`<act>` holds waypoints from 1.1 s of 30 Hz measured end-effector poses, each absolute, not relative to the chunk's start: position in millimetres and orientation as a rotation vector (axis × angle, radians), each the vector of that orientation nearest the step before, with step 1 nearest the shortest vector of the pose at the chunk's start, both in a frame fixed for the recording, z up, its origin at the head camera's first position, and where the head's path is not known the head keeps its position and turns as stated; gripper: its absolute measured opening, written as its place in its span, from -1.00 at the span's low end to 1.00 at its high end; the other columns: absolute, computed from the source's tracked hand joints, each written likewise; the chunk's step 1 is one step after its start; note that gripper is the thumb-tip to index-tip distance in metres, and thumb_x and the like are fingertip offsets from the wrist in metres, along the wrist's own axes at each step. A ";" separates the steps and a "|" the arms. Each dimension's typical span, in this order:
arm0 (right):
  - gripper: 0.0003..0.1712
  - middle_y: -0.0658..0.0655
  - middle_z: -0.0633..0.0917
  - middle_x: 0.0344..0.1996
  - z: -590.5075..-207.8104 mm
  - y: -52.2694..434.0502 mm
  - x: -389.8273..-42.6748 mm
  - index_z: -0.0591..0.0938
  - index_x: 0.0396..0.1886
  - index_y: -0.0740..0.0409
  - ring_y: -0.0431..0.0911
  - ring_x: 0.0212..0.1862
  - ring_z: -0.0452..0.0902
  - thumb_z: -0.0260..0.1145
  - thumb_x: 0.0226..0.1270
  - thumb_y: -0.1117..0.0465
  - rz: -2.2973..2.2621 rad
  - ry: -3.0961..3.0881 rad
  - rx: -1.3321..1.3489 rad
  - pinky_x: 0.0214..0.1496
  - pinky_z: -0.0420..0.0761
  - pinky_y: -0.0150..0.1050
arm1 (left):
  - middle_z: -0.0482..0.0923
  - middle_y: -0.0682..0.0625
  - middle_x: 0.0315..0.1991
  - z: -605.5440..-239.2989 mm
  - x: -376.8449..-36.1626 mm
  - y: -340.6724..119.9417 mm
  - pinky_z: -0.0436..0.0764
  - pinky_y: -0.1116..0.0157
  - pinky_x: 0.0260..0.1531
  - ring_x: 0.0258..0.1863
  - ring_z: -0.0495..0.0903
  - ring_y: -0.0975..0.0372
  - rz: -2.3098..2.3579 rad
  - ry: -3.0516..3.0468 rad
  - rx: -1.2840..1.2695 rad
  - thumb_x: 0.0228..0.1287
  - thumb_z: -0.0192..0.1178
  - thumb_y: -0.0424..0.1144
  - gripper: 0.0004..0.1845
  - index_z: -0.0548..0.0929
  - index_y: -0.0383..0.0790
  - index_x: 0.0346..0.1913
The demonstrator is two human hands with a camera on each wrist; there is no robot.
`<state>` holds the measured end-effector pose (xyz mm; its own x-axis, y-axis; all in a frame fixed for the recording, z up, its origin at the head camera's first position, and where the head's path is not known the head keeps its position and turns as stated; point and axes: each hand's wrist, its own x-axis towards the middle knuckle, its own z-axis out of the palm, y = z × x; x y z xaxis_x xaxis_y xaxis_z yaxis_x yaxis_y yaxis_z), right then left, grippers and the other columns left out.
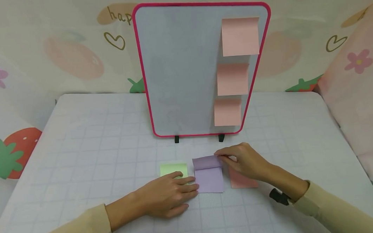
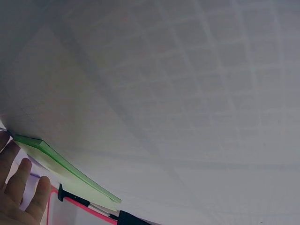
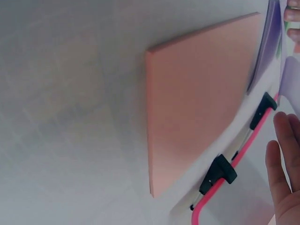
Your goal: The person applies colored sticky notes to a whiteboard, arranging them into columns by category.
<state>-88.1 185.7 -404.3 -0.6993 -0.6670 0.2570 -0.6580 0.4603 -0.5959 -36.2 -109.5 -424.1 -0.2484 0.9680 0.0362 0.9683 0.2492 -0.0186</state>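
Note:
Three sticky-note pads lie in a row on the table: a green pad (image 1: 173, 169), a purple pad (image 1: 210, 179) and a pink pad (image 1: 242, 181). My left hand (image 1: 170, 194) lies flat with straight fingers pressing on the purple pad's left edge and over the green pad's near side. My right hand (image 1: 240, 159) pinches the purple pad's top sheet (image 1: 206, 162) at its far edge and has it curled up off the pad. In the left wrist view the green pad (image 2: 65, 173) shows edge-on beside my fingertips (image 2: 21, 178). The right wrist view shows the pink pad (image 3: 197, 98).
A pink-framed whiteboard (image 1: 184, 71) stands upright on black feet just behind the pads, with three pink notes (image 1: 240, 36) stuck down its right side. The grid-patterned table (image 1: 96, 142) is walled in by fruit-print panels at the back and both sides.

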 end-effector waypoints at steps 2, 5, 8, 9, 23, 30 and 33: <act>-0.74 0.07 0.79 -0.20 -403.6 185.6 -88.7 0.78 -0.13 0.28 -0.15 -0.15 0.74 0.43 0.15 0.49 -1.097 2.681 -1.220 -0.18 0.70 -0.29 | 0.56 0.07 0.25 -424.0 -36.2 -109.2 0.46 0.14 0.23 0.33 0.45 0.18 -0.014 -2.450 -1.898 0.44 0.04 0.02 -0.55 0.63 -0.09 0.24; -0.75 0.08 0.80 -0.20 -403.9 185.1 -89.9 0.78 -0.14 0.28 -0.15 -0.16 0.74 0.42 0.16 0.49 -1.110 2.695 -1.226 -0.21 0.69 -0.30 | 0.56 0.07 0.25 -423.8 -35.9 -108.9 0.46 0.13 0.23 0.33 0.45 0.19 -0.011 -2.451 -1.896 0.44 0.03 0.02 -0.55 0.63 -0.09 0.24; -0.76 0.07 0.80 -0.22 -403.6 185.0 -91.5 0.78 -0.15 0.27 -0.18 -0.23 0.72 0.42 0.17 0.47 -1.120 2.720 -1.216 -0.31 0.66 -0.34 | 0.56 0.07 0.25 -423.8 -35.7 -108.7 0.46 0.13 0.24 0.33 0.45 0.19 -0.006 -2.455 -1.896 0.44 0.03 0.02 -0.55 0.63 -0.08 0.24; -0.76 0.06 0.80 -0.23 -404.0 185.0 -92.3 0.78 -0.15 0.26 -0.21 -0.27 0.70 0.42 0.17 0.47 -1.126 2.729 -1.217 -0.35 0.62 -0.37 | 0.56 0.07 0.26 -423.8 -35.7 -108.6 0.45 0.13 0.24 0.33 0.45 0.19 -0.003 -2.456 -1.897 0.44 0.03 0.02 -0.55 0.63 -0.08 0.24; -0.70 0.10 0.81 -0.34 -398.3 184.3 -100.8 0.78 -0.18 0.30 -0.30 -0.50 0.58 0.43 0.05 0.57 -1.218 2.801 -1.339 -0.58 0.36 -0.57 | 0.57 0.07 0.24 -420.9 -35.9 -107.4 0.46 0.15 0.23 0.32 0.45 0.20 0.026 -2.444 -1.895 0.43 0.04 0.02 -0.54 0.64 -0.09 0.24; -0.64 0.11 0.80 -0.35 -374.3 179.8 -109.8 0.77 -0.25 0.31 -0.10 -0.39 0.73 0.45 -0.10 0.64 -1.248 2.831 -1.600 -0.46 0.60 -0.42 | 0.59 0.07 0.21 -419.4 -36.5 -106.2 0.45 0.15 0.24 0.31 0.46 0.19 0.064 -2.397 -1.902 0.42 0.05 0.01 -0.57 0.66 -0.08 0.20; -0.63 0.11 0.80 -0.35 -356.6 177.7 -115.2 0.76 -0.25 0.32 -0.06 -0.34 0.75 0.48 -0.13 0.63 -1.207 2.895 -1.709 -0.34 0.70 -0.26 | 0.59 0.07 0.21 -419.2 -36.6 -105.4 0.45 0.14 0.25 0.31 0.46 0.19 0.067 -2.390 -1.907 0.42 0.05 0.01 -0.57 0.66 -0.08 0.19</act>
<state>-115.2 177.7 -356.6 -0.4721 -0.5992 0.6466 -0.8811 0.3453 -0.3232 -36.6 -105.4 -419.2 -0.2204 0.9747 0.0376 0.9710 0.2229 -0.0862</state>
